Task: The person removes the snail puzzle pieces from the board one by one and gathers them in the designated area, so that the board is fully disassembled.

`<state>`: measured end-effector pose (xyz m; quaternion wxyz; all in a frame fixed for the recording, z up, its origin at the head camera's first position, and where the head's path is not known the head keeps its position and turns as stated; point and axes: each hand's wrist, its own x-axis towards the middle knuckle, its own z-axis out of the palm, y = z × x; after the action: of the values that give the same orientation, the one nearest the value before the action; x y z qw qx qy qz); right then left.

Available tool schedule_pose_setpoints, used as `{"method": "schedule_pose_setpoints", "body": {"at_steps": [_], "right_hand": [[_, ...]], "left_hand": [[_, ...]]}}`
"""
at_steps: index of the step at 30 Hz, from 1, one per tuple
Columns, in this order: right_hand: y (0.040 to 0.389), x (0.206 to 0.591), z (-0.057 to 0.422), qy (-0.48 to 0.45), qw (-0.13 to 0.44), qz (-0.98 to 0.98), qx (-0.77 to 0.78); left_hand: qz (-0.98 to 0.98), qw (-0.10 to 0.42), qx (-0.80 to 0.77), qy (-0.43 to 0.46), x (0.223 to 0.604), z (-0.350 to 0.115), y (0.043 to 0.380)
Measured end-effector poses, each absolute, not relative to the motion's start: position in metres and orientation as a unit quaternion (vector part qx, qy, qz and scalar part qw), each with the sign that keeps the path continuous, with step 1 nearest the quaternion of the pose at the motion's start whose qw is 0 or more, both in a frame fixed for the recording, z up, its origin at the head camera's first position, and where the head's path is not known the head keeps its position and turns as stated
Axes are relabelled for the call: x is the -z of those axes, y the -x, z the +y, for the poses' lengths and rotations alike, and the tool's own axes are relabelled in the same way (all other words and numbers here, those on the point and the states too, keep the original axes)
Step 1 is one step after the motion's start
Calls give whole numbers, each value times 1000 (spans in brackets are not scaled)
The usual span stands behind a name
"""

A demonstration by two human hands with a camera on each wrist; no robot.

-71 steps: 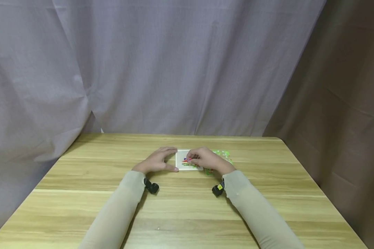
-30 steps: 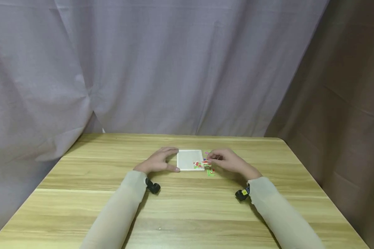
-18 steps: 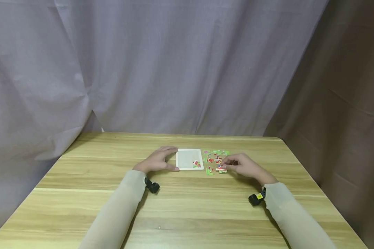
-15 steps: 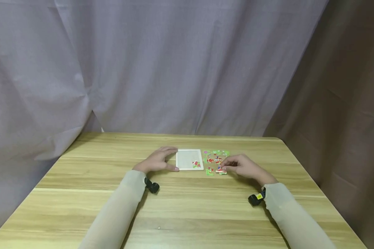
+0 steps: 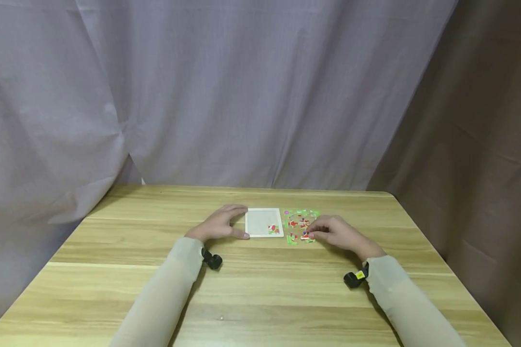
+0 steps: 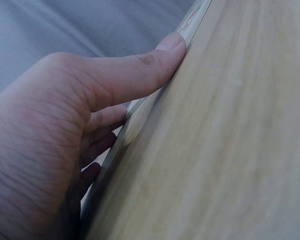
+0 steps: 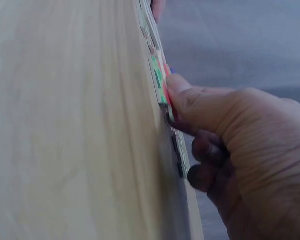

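A white-framed puzzle tray (image 5: 260,222) lies on the table in the head view, with a red and green patch (image 5: 274,229) in its near right corner. My left hand (image 5: 219,222) holds the tray's left end, thumb at the near corner and fingers at the far one. To the right lie several colourful puzzle pieces (image 5: 293,224), loosely in rows. My right hand (image 5: 336,233) pinches a red and green puzzle piece (image 7: 160,80) between thumb and forefinger, low over the table at the group's near right. The fingers partly cover that piece.
Around the tray and pieces spreads the wood-grain table (image 5: 260,289). A grey curtain (image 5: 243,96) hangs behind its far edge, and a darker brownish one (image 5: 473,144) along the right. Each wrist wears a small black camera (image 5: 212,260).
My right hand has moved from over the tray to the right, carrying the puzzle piece to the near right of the others. My left hand has stayed on the tray.
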<state>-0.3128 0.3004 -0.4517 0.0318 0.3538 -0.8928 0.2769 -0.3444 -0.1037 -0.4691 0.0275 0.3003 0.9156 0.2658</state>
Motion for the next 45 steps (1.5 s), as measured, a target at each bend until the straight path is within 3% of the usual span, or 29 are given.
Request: {"method": "schedule_pose_setpoints", "body": {"at_steps": [45], "right_hand": [[316,442,280,-341,21,-893,-292]], "left_hand": [[914,35,-273,-298,467,-104,343]]}}
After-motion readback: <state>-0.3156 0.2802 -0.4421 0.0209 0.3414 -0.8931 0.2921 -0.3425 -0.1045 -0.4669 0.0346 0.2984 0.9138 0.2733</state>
